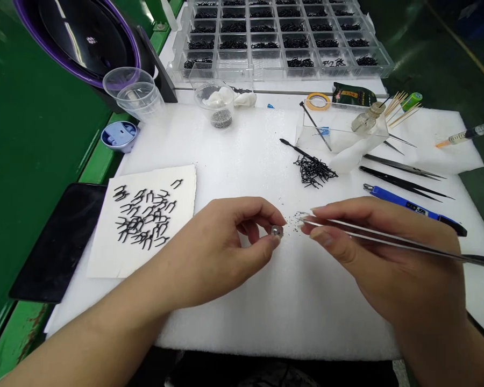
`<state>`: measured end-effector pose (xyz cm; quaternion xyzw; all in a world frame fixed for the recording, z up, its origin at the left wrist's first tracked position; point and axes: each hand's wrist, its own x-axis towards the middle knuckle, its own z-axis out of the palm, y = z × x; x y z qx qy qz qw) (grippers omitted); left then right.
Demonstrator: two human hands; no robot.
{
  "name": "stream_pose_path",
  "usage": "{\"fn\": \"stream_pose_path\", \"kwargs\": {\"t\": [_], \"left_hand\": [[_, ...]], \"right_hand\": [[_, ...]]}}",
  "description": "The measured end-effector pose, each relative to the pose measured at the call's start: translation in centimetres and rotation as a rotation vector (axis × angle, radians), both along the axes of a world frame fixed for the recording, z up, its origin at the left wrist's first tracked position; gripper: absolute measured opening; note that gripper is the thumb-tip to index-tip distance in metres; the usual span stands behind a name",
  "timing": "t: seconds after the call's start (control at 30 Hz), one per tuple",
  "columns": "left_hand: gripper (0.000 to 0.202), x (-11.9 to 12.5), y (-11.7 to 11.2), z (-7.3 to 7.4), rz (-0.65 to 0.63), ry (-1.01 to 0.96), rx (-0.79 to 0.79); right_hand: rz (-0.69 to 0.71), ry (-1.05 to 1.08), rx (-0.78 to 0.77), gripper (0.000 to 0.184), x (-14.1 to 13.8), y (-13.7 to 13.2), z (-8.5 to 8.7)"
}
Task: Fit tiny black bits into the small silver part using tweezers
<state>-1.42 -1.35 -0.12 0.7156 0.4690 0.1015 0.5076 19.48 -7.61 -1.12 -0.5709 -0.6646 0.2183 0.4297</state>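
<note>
Head cam, L fingers [262, 250] pinching sm. pc. [277, 231], R fingers [334, 242] clamping tweezers [470, 259], specks [293, 223] btwn

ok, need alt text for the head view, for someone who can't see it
A left hand pinches a small shiny piece while the right hand holds metal tweezers beside it, over a white work surface. Bent black pieces lie on a pale sheet at left; a clear compartment tray stands at the back, a blue tool at right.
</note>
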Motion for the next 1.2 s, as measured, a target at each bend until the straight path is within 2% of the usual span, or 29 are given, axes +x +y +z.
{"fn": "stream_pose_path", "kwargs": {"t": [0.1,0.27,0.5,0.83,1.2], "left_hand": [[0.015,0.0,-0.1,0.0,-0.001,0.002,-0.005],[0.014,0.4,0.1,0.2,0.004,-0.046,-0.081],[0.014,0.4,0.1,0.8,0.013,-0.076,-0.097],[0.013,0.5,-0.1,0.9,0.026,-0.097,-0.079],[0.012,0.4,0.0,0.7,0.025,-0.105,-0.074]], "right_hand": [[0.007,0.119,-0.089,0.022,-0.2,0.0,-0.1],[0.051,0.169,0.002,0.021,-0.4,-0.2,0.0],[0.086,0.308,-0.041,0.021,-1.1,-1.0,-0.1],[0.123,0.146,0.023,0.025,-0.8,-1.0,-0.3],[0.114,0.084,-0.003,0.026,-0.7,-1.0,-0.2]]}}
